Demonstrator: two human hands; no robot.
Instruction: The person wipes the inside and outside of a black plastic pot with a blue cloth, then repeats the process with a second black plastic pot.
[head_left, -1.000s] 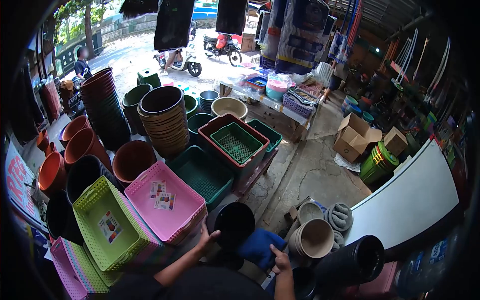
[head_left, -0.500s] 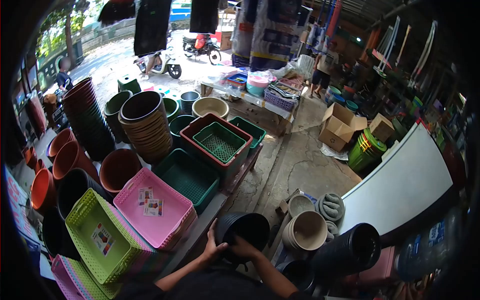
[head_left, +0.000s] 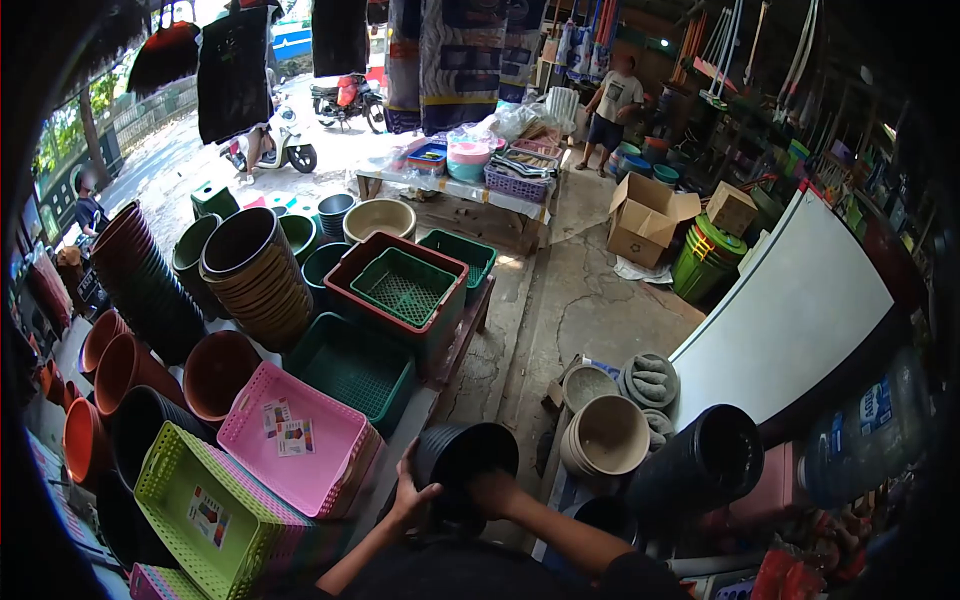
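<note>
A stack of black plant pots (head_left: 462, 455), tilted with its mouth toward the right, is in front of my body. My left hand (head_left: 408, 497) wraps round the outer left side, thumb across the near wall. My right hand (head_left: 492, 492) reaches into the dark mouth; its fingers are lost in shadow. Just right of the pots is a stack of beige pots (head_left: 612, 437). Left of my left hand lies a stack of pink baskets (head_left: 290, 440) with paper labels.
Green baskets (head_left: 355, 370), a brown-red basket (head_left: 345, 295) and tall pot stacks (head_left: 258, 265) crowd the left table. More black pots (head_left: 725, 450) and a white board (head_left: 790, 310) stand on the right. A person (head_left: 610, 110) stands at the back near a cardboard box (head_left: 640, 235).
The view has shifted, so the surroundings sit further left. My left hand still grips the pots, and my right hand stays in their mouth. The person at the back has turned more toward me.
</note>
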